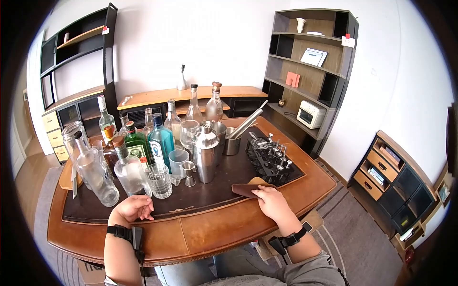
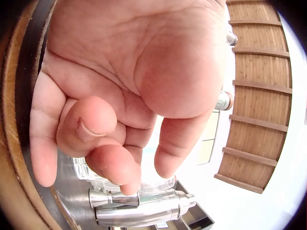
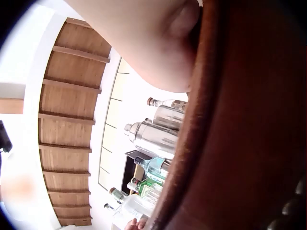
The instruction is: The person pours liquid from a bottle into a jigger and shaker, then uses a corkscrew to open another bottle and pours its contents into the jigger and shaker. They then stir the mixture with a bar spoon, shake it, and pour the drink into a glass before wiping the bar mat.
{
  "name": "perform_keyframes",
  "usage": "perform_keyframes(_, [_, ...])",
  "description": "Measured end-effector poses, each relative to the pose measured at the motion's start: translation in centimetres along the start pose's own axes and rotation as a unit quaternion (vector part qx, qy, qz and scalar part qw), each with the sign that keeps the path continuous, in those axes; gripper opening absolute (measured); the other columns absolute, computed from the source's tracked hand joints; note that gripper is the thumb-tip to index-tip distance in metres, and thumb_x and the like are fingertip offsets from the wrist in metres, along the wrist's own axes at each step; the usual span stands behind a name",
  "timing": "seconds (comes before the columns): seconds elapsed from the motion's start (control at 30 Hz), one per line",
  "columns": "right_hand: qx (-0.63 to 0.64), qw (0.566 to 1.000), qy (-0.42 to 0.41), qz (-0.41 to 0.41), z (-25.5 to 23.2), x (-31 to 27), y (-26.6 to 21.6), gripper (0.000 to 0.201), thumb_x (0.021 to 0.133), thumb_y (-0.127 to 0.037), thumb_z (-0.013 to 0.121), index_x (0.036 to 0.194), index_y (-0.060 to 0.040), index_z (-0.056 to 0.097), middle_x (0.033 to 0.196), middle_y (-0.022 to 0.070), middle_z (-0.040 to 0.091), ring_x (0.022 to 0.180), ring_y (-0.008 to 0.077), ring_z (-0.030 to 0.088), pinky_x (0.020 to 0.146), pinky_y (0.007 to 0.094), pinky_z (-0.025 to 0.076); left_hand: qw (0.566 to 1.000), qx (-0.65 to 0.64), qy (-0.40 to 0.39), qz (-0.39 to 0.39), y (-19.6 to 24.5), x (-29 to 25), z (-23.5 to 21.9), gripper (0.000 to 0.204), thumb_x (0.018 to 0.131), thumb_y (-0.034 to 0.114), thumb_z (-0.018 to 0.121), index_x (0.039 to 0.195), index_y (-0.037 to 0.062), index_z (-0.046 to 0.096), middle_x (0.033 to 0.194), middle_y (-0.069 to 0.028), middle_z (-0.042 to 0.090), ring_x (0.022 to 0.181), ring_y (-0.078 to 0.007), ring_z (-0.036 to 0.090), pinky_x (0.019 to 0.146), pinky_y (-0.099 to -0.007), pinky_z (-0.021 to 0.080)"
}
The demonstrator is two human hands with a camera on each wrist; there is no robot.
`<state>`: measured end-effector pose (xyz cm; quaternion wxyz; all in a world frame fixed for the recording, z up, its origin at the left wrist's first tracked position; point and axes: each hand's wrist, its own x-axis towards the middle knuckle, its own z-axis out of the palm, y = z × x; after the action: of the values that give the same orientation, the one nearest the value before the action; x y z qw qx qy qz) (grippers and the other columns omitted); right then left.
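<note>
My left hand (image 1: 132, 209) lies palm up near the table's front edge, fingers loosely curled and holding nothing. In the left wrist view its bare palm shows, with a steel jigger (image 2: 114, 197) and cocktail shaker (image 2: 144, 209) beyond the fingers. A cut-glass tumbler (image 1: 159, 182) and a clear bottle (image 1: 130, 172) stand just past this hand. My right hand (image 1: 273, 202) rests with fingers extended on a flat, dark brown leather-like piece (image 1: 244, 190) at the front right; a tan rounded piece (image 1: 259, 181) shows behind it. The right thumb is hidden in the head view.
Several bottles crowd the table's left and middle, including a blue bottle (image 1: 161, 142) and a green one (image 1: 137, 145). A steel cup (image 1: 232, 144) holds long metal tools. Behind the right hand stands a black rack (image 1: 265, 157) with metal pourers. The leather-topped table (image 1: 210, 233) has a curved front edge.
</note>
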<state>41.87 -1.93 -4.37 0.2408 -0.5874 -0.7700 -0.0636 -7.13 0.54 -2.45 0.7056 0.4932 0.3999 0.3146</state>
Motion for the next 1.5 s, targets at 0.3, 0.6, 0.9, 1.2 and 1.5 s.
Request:
perform_keyframes(0.3, [0.021, 0.993, -0.024, 0.118, -0.1, 2.5, 0.9, 0.039, 0.088, -0.016, 0.059, 0.127, -0.0131, 0.063, 0.114, 0.0229, 0.057, 0.102, 0.0377, 0.059, 0.088, 0.0420, 0.050, 1.000, 0.006, 0.003, -0.003, -0.1, 0.3, -0.1, 0.029, 0.098, 0.023, 0.054, 0.083, -0.0002, 0.062, 0.059, -0.0071, 0.059, 0.050, -0.0164, 0.055, 0.072, -0.0423, 0.058])
perform_keyframes(0.6, [0.393, 0.897, -0.048, 0.196, 1.2, 2.5, 4.7, 0.030, 0.094, -0.018, 0.059, 0.119, -0.0028, 0.066, 0.105, 0.0132, 0.058, 0.103, 0.0243, 0.056, 0.092, 0.0317, 0.042, 1.000, 0.016, 0.011, -0.011, 0.1, 0.2, 0.2, 0.029, 0.098, 0.023, 0.054, 0.082, 0.0002, 0.062, 0.059, -0.0067, 0.059, 0.050, -0.0160, 0.056, 0.071, -0.0420, 0.058])
perform_keyframes(0.9, [0.338, 0.913, 0.093, 0.207, 1.1, 1.1, 5.2, 0.025, 0.093, -0.018, 0.060, 0.111, -0.0037, 0.069, 0.091, 0.0100, 0.057, 0.090, 0.0247, 0.056, 0.083, 0.0319, 0.044, 1.000, 0.015, 0.005, -0.011, 0.1, 0.3, 0.2, 0.029, 0.098, 0.023, 0.053, 0.083, -0.0005, 0.062, 0.059, -0.0068, 0.058, 0.049, -0.0159, 0.055, 0.070, -0.0415, 0.059])
perform_keyframes(1.2, [0.239, 0.956, 0.066, 0.154, -2.6, -3.3, 4.9, 0.020, 0.087, -0.010, 0.065, 0.106, -0.0041, 0.071, 0.082, 0.0112, 0.053, 0.081, 0.0245, 0.056, 0.074, 0.0320, 0.044, 1.000, 0.023, 0.017, -0.011, 0.5, 0.0, 0.7, 0.027, 0.098, 0.022, 0.054, 0.083, 0.0004, 0.063, 0.059, -0.0055, 0.057, 0.048, -0.0144, 0.052, 0.070, -0.0412, 0.058])
perform_keyframes(1.5, [0.494, 0.857, 0.078, 0.122, -4.5, -9.7, 8.9, 0.019, 0.073, -0.001, 0.066, 0.090, 0.0040, 0.071, 0.096, 0.0067, 0.064, 0.092, 0.0190, 0.059, 0.081, 0.0299, 0.044, 0.995, 0.097, 0.025, -0.006, 0.2, 0.0, 1.8, 0.029, 0.097, 0.022, 0.055, 0.082, -0.0007, 0.063, 0.061, -0.0067, 0.061, 0.054, -0.0157, 0.060, 0.060, -0.0297, 0.054])
